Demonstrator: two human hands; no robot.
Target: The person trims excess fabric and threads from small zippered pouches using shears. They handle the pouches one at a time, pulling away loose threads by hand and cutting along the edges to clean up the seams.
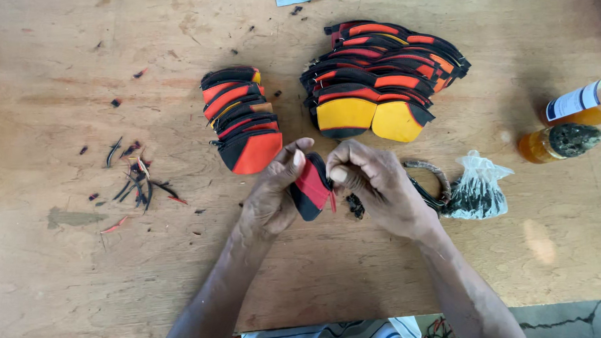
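Two stacks of pieces (242,118) (380,76) lie behind the hands, scraps (138,181) left, bottles (568,123) right.

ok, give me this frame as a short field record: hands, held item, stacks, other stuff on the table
left hand: grips the red-and-black piece from its left side
right hand: pinches the same piece at its top right edge
held item: red-and-black piece, small, curved, held just above the table
near stack: small stack of red, orange and black pieces, left of centre
far stack: large stack, two yellow-faced pieces in front
scraps: trimmings at left
right side: plastic bag, two bottles
surface: wooden table
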